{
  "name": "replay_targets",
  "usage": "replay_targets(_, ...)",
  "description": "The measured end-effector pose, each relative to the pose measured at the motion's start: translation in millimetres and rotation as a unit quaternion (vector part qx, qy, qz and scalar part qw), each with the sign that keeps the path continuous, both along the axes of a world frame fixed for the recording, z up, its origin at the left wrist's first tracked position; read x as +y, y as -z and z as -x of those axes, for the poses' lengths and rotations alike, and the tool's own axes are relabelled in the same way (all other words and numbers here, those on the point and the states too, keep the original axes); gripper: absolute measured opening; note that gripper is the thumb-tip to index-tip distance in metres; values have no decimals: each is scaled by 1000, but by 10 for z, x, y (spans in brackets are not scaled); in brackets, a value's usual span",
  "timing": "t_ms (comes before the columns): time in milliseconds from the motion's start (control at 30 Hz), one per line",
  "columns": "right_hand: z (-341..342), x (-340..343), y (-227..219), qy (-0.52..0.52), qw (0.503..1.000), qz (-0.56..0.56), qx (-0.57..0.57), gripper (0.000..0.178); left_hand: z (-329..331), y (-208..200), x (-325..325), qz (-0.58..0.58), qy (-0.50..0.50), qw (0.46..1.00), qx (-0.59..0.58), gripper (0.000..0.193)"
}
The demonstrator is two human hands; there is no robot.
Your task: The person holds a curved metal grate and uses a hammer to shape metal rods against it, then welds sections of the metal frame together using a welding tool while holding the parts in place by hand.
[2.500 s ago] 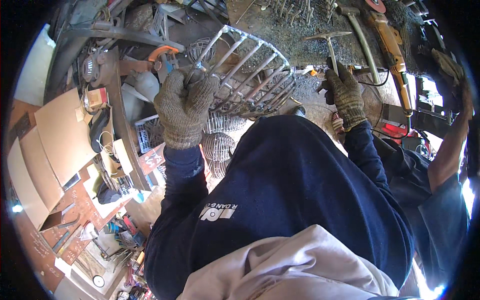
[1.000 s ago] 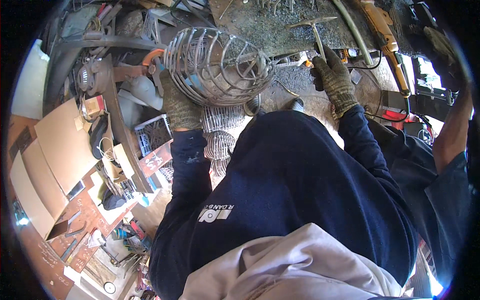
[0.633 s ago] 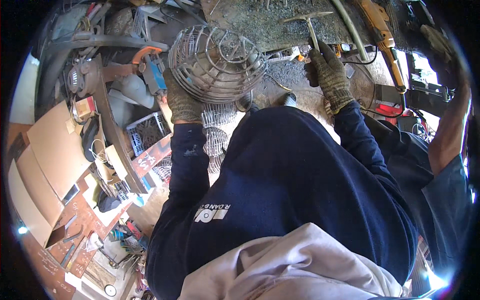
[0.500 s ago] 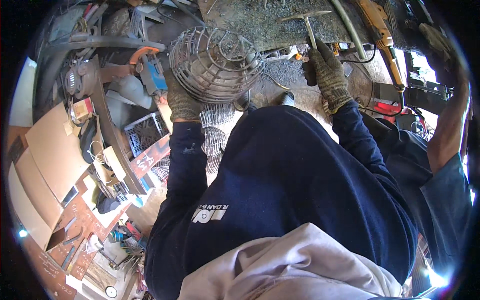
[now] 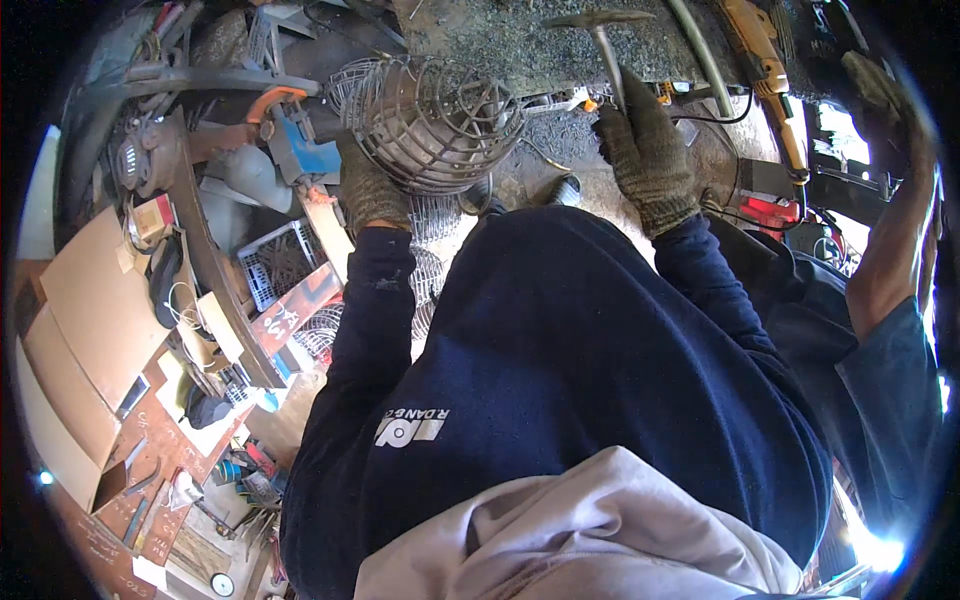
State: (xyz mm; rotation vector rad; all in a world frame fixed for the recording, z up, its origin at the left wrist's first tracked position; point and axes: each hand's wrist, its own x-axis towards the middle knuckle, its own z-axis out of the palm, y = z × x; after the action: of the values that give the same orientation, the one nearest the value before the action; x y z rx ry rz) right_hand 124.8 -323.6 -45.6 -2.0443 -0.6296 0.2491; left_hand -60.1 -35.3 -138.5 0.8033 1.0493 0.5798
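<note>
A rounded cage of bent metal bars point(image 5: 440, 125) hangs at the near edge of the workbench. At its left side my left hand point(image 5: 372, 188), in a grey knitted glove, is closed on the bars; some fingers are hidden behind them. My gloved right hand point(image 5: 648, 165) grips the handle of a chipping hammer point(image 5: 604, 50). The hammer's long thin head lies over the bench top, to the right of the cage and apart from it.
Dark grit covers the workbench point(image 5: 480, 35). A yellow angle grinder point(image 5: 755, 60) with a cord lies at the right. Another person's arm point(image 5: 890, 250) is close by on the right. More wire cages point(image 5: 432, 225) stand below; a blue-and-orange tool point(image 5: 300, 145) is at the left.
The cage has turned in my left hand, and its bars face another way. My right hand has shifted slightly left with the hammer, which has tilted.
</note>
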Motion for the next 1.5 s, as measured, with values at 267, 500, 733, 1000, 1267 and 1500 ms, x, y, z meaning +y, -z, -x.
replay_targets(267,138,216,-433,-136,988,42,58,33,-9,78,-224,55,6,997,-54,71)
replay_targets(500,190,268,-409,-136,979,151,-35,42,-106,-225,-399,42,-27,997,59,74)
replay_targets(733,177,237,-217,-128,977,133,-109,44,-126,-186,-361,90,-49,994,34,75)
replay_targets(1000,73,103,-226,5,986,14,166,41,10,-133,-239,106,1,989,-106,66)
replay_targets(1267,22,2,-62,75,966,43,243,38,112,-461,-135,-396,179,898,67,59)
replay_targets(1500,16,-19,4,65,964,24,258,39,168,-532,-47,-744,289,281,532,64)
